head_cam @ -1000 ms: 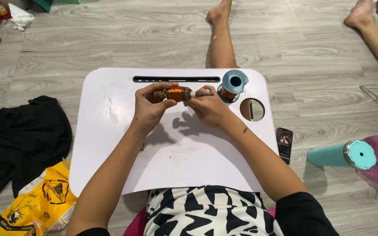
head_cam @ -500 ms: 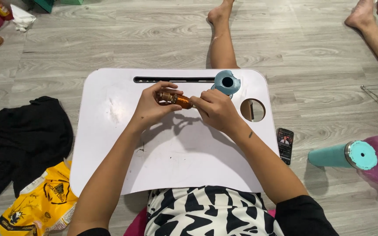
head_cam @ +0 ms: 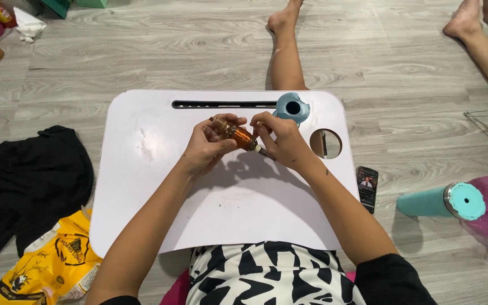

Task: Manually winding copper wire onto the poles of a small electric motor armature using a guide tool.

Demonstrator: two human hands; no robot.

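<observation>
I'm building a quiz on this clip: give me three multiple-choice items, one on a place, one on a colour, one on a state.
1. Where does the blue spool with a dark centre hole stand?
A. on the floor
B. at the far edge of the white lap table
C. on the black cloth

2. What colour is the wire wound on the small coil?
A. green
B. white
C. coppery orange

3. How is the coil held?
A. between both hands
B. lying loose on the table
C. in one hand only

Key: 1 B, it stands beside the table's slot; 2 C, the winding shines orange; 3 A, the left hand and right hand both grip it.
</observation>
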